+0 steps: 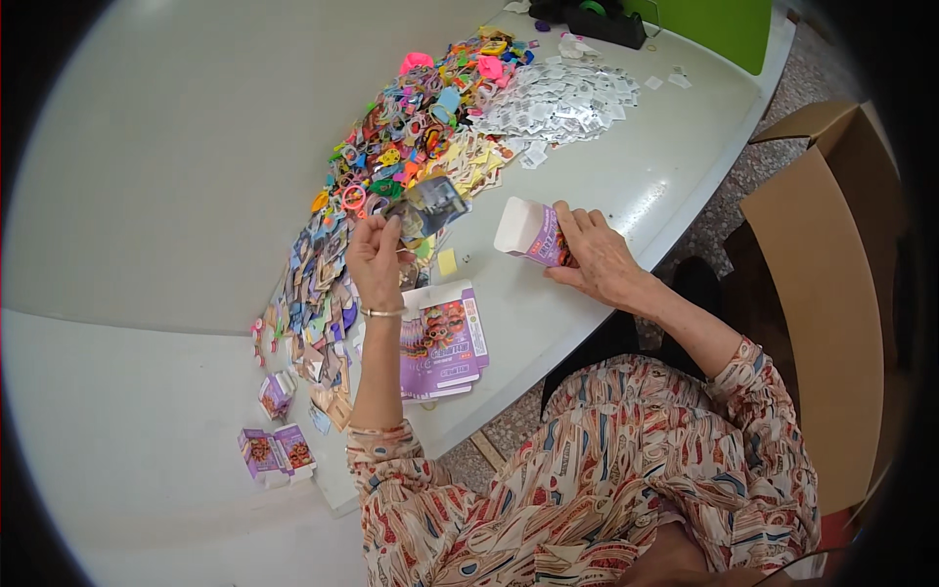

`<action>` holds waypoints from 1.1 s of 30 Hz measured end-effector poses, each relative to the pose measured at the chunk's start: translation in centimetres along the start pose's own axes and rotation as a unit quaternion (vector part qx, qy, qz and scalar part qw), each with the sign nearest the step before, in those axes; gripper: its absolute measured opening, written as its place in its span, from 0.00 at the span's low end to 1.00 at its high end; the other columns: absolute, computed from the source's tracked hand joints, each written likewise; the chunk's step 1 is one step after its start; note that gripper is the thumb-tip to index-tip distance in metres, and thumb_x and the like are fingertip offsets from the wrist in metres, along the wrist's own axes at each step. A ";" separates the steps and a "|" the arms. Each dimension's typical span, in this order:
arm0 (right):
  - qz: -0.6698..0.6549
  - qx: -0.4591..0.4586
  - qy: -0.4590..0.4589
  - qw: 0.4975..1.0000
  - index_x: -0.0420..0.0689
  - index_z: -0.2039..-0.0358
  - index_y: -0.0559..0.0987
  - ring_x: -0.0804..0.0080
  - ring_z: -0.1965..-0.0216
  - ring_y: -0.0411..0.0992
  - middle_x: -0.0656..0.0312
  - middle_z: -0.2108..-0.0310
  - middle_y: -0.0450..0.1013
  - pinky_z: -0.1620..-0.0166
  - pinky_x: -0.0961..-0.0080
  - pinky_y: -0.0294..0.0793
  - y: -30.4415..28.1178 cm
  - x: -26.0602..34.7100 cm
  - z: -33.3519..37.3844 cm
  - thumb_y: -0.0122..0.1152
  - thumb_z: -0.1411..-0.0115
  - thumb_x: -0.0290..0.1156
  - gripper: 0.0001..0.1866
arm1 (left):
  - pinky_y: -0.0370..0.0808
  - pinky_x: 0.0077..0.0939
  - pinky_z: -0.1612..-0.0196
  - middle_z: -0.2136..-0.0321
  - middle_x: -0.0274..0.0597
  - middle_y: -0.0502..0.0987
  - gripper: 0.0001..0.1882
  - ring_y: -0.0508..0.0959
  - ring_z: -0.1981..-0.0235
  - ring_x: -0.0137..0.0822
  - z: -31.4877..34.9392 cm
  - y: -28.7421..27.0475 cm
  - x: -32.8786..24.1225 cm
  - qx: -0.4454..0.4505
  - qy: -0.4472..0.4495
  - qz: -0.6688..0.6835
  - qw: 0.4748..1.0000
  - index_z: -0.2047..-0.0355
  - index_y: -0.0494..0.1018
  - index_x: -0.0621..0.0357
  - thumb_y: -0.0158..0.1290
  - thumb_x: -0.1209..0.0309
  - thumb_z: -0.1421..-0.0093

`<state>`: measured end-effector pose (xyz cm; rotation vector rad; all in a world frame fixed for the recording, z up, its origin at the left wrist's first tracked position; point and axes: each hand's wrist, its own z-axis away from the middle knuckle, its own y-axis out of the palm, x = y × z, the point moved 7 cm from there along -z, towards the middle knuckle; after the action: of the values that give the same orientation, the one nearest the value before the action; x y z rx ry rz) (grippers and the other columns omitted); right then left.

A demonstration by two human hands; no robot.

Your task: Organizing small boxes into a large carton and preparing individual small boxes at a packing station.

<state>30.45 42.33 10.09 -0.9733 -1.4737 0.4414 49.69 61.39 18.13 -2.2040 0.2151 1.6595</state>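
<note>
My left hand (375, 256) pinches a small dark printed card or packet (432, 207); which of the two I cannot tell. It is held up in front of the pile of colourful small trinkets (416, 117). In my right hand (606, 259) is a small purple box (536, 233), its white end flap standing out toward the left. The fingers wrap around its right side, over the table. Below my left wrist lies a stack of flat purple printed cartons (445, 342), partly hidden by my forearm.
A heap of small white packets (567, 98) borders the trinkets, with yellowish cards (469, 161) beside it. Further left are heaped small printed cards (318, 274) and two purple boxes (276, 452). A black tape dispenser (611, 24) stands at the back. An opened cardboard carton (817, 293) is right.
</note>
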 end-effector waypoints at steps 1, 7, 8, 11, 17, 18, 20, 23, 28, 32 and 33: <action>0.002 0.001 0.001 1.000 0.34 0.41 0.54 0.49 0.55 0.65 0.45 0.57 0.66 0.51 0.60 0.70 0.0 0.2 -0.1 0.71 0.53 0.41 0.47 | 0.68 0.11 0.83 0.82 0.28 0.73 0.02 0.68 0.84 0.16 0.8 1.0 -1.7 0.020 0.023 0.010 0.999 0.68 0.73 0.59 0.54 0.75 0.40; 0.053 -0.028 -0.034 0.998 0.34 0.42 0.55 0.51 0.56 0.65 0.47 0.58 0.66 0.53 0.63 0.72 -0.7 1.2 -0.3 0.73 0.57 0.35 0.47 | 0.63 0.15 0.81 0.84 0.28 0.71 0.03 0.66 0.84 0.17 4.2 4.8 -3.5 0.085 0.136 -0.168 0.973 0.69 0.75 0.62 0.56 0.76 0.42; 0.061 -0.031 -0.049 0.996 0.34 0.43 0.55 0.51 0.56 0.65 0.47 0.58 0.66 0.54 0.63 0.72 -0.9 1.4 -0.2 0.74 0.59 0.34 0.47 | 0.61 0.17 0.81 0.85 0.30 0.69 0.03 0.64 0.84 0.19 4.7 5.6 -3.3 0.103 0.156 -0.190 0.964 0.68 0.76 0.62 0.56 0.76 0.43; 0.073 -0.039 -0.074 0.994 0.35 0.43 0.56 0.51 0.56 0.65 0.47 0.58 0.66 0.54 0.62 0.73 -0.9 2.0 0.4 0.73 0.60 0.33 0.47 | 0.68 0.16 0.78 0.76 0.31 0.76 0.04 0.72 0.79 0.18 5.9 8.5 -1.5 0.175 0.123 -0.215 0.953 0.67 0.77 0.62 0.57 0.75 0.42; 0.068 -0.043 -0.018 0.997 0.35 0.45 0.58 0.51 0.59 0.66 0.48 0.62 0.67 0.57 0.62 0.73 -1.7 -1.1 1.2 0.70 0.59 0.35 0.43 | 0.71 0.18 0.75 0.71 0.35 0.79 0.08 0.76 0.78 0.23 4.7 7.2 0.8 0.132 0.038 -0.122 0.983 0.63 0.78 0.63 0.56 0.73 0.41; 0.066 -0.041 -0.004 0.997 0.35 0.45 0.58 0.51 0.59 0.66 0.48 0.62 0.67 0.57 0.62 0.73 -2.1 -1.6 1.3 0.69 0.58 0.35 0.42 | 0.72 0.22 0.75 0.72 0.40 0.79 0.10 0.76 0.78 0.25 3.3 4.7 2.4 0.113 0.024 -0.141 0.983 0.61 0.78 0.60 0.57 0.72 0.43; 0.069 -0.033 0.026 0.997 0.36 0.46 0.59 0.52 0.60 0.66 0.48 0.62 0.67 0.58 0.61 0.72 -2.7 -2.3 1.2 0.68 0.57 0.37 0.41 | 0.73 0.23 0.74 0.72 0.42 0.78 0.11 0.77 0.77 0.27 0.6 0.9 5.1 0.142 0.011 -0.275 0.951 0.61 0.78 0.60 0.59 0.71 0.46; 0.067 -0.049 0.005 0.997 0.36 0.46 0.59 0.52 0.61 0.66 0.48 0.63 0.67 0.58 0.60 0.72 -2.6 -1.9 0.9 0.68 0.57 0.37 0.41 | 0.72 0.30 0.71 0.74 0.44 0.76 0.12 0.76 0.75 0.36 0.5 -1.1 8.7 0.168 0.062 -0.408 0.895 0.67 0.77 0.60 0.62 0.69 0.51; 0.055 -0.039 0.015 0.998 0.35 0.46 0.58 0.51 0.60 0.67 0.47 0.63 0.67 0.57 0.59 0.72 -2.7 -2.0 1.2 0.68 0.56 0.38 0.41 | 0.69 0.37 0.68 0.78 0.44 0.72 0.12 0.73 0.73 0.44 1.0 -0.2 9.9 0.151 0.106 -0.420 0.889 0.74 0.74 0.60 0.63 0.67 0.56; 0.046 -0.039 0.017 0.998 0.35 0.46 0.58 0.49 0.59 0.67 0.45 0.62 0.68 0.57 0.59 0.72 -2.8 -2.4 1.3 0.68 0.56 0.38 0.41 | 0.70 0.36 0.70 0.79 0.45 0.74 0.11 0.74 0.75 0.43 1.0 0.5 9.1 0.155 0.102 -0.416 0.890 0.76 0.76 0.61 0.61 0.66 0.52; 0.048 -0.047 0.022 0.998 0.35 0.46 0.58 0.49 0.59 0.67 0.45 0.62 0.68 0.57 0.59 0.72 -3.0 -2.6 1.4 0.68 0.56 0.38 0.41 | 0.70 0.36 0.70 0.79 0.45 0.74 0.11 0.74 0.75 0.43 0.4 1.3 8.7 0.159 0.110 -0.413 0.890 0.76 0.76 0.61 0.61 0.66 0.52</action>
<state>27.95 39.04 10.52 -1.1252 -1.4225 0.4216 51.42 61.26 9.52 -1.8256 -0.3379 0.8353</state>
